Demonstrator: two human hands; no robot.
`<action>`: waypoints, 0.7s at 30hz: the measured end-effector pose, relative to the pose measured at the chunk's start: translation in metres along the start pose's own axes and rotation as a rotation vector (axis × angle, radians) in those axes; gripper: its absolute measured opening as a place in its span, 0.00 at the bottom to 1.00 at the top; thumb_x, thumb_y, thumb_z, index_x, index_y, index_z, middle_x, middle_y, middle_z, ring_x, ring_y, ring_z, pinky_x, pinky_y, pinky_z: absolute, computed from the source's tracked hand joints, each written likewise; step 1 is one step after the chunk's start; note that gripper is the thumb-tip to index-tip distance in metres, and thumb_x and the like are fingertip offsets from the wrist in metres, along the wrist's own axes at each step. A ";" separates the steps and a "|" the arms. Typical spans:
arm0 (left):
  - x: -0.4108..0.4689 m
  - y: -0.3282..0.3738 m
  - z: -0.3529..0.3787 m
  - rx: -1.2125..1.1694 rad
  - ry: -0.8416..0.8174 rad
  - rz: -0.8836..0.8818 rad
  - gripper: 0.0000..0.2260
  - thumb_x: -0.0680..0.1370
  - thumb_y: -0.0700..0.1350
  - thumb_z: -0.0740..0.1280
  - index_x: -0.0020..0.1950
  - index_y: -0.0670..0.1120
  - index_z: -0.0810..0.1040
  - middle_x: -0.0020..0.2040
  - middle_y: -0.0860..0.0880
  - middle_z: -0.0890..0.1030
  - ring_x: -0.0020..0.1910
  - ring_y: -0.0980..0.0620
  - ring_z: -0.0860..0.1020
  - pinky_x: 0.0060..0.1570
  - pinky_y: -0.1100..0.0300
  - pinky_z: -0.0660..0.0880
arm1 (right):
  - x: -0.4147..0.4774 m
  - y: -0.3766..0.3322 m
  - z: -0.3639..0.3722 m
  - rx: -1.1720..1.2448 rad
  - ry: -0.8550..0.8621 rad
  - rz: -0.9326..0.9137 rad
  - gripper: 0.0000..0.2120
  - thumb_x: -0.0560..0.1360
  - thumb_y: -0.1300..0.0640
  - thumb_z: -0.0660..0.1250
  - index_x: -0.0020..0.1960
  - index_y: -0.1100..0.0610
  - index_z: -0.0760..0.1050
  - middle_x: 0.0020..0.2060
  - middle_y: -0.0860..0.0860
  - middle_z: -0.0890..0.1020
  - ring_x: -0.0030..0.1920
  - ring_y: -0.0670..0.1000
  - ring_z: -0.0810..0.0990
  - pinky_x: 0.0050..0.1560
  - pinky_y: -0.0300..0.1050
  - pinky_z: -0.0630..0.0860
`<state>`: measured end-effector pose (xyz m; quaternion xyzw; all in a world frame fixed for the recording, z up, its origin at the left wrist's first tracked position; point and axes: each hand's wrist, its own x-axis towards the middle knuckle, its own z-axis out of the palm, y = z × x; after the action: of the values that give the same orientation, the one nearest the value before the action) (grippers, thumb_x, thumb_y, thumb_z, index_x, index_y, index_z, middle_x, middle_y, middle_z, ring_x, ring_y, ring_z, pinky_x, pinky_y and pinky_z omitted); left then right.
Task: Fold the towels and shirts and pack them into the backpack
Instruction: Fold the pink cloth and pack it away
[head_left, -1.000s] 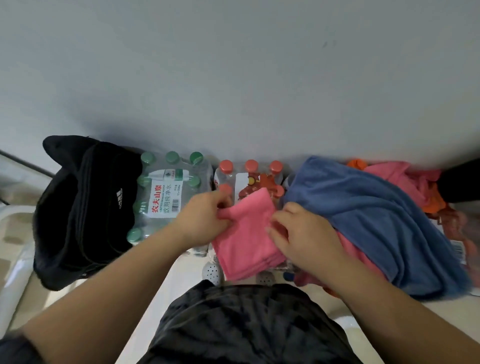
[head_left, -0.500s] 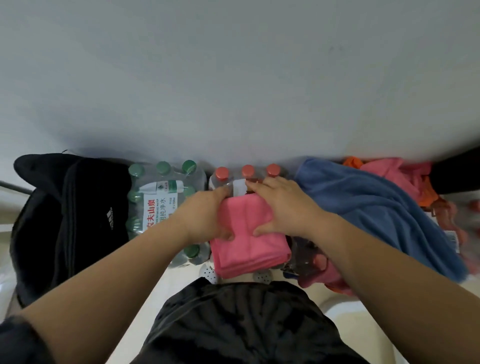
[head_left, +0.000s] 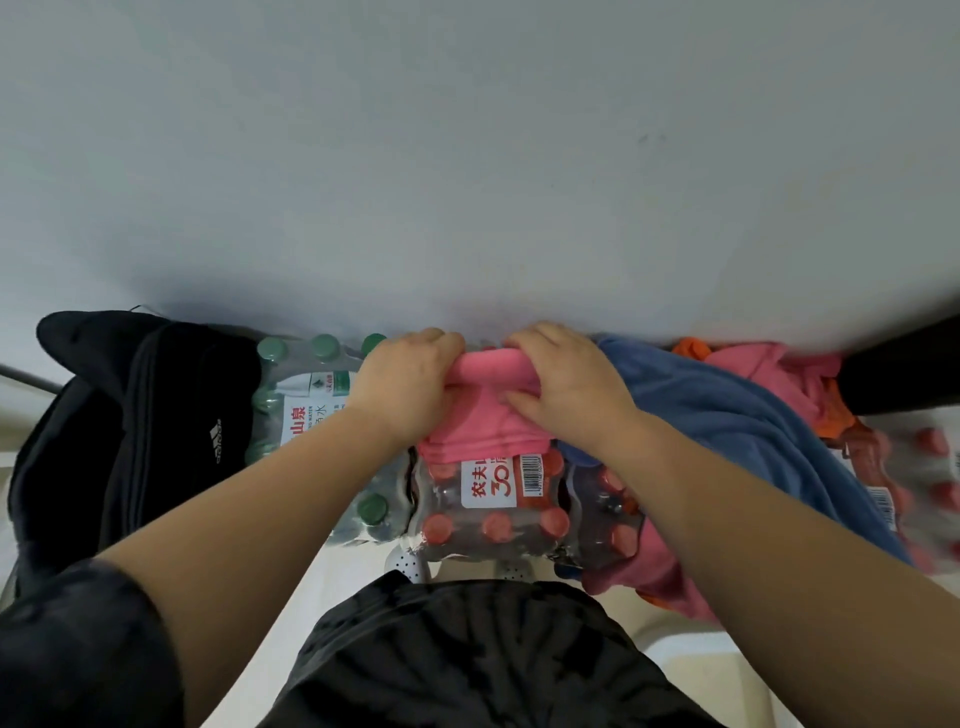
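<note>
A small pink towel (head_left: 483, 426) lies folded on top of a pack of red-capped bottles (head_left: 493, 499). My left hand (head_left: 405, 384) grips its far left edge and my right hand (head_left: 566, 384) grips its far right edge, curling the far end over towards me. The black backpack (head_left: 130, 431) stands at the left by the wall. A blue towel (head_left: 727, 431) is heaped at the right over pink and orange cloth (head_left: 769, 369).
A pack of green-capped water bottles (head_left: 311, 405) sits between the backpack and the red-capped pack. More red-capped bottles (head_left: 924, 478) lie at the far right. A grey wall rises just behind everything. A dark object (head_left: 904, 369) stands at the right edge.
Both hands moved away from me to the towel's far edge and now curl it over. The towel sits farther back, which uncovers the label of the red-capped pack.
</note>
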<state>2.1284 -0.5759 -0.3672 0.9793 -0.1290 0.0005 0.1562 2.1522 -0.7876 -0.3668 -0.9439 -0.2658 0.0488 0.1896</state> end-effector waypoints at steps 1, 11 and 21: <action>-0.008 0.002 0.001 -0.003 0.030 0.031 0.13 0.72 0.52 0.64 0.50 0.45 0.79 0.44 0.45 0.82 0.39 0.40 0.80 0.38 0.53 0.73 | -0.011 0.000 -0.001 0.005 -0.002 -0.025 0.26 0.72 0.47 0.74 0.67 0.54 0.74 0.61 0.51 0.79 0.61 0.55 0.76 0.64 0.53 0.73; -0.108 0.002 0.030 0.114 -0.208 0.133 0.35 0.79 0.65 0.55 0.82 0.51 0.51 0.82 0.51 0.50 0.81 0.49 0.48 0.77 0.39 0.51 | -0.093 0.003 0.024 -0.015 -0.166 -0.107 0.31 0.82 0.38 0.51 0.81 0.51 0.58 0.80 0.45 0.56 0.80 0.44 0.48 0.80 0.50 0.50; -0.047 0.058 0.011 -0.014 -0.111 -0.079 0.32 0.81 0.63 0.44 0.81 0.48 0.55 0.81 0.48 0.57 0.80 0.45 0.55 0.77 0.40 0.51 | -0.092 0.010 0.028 0.099 -0.232 -0.107 0.32 0.81 0.37 0.51 0.81 0.48 0.53 0.80 0.41 0.50 0.79 0.40 0.41 0.79 0.45 0.44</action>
<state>2.0680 -0.6204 -0.3622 0.9810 -0.0987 -0.0611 0.1557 2.0725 -0.8337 -0.3976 -0.9060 -0.3330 0.1605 0.2063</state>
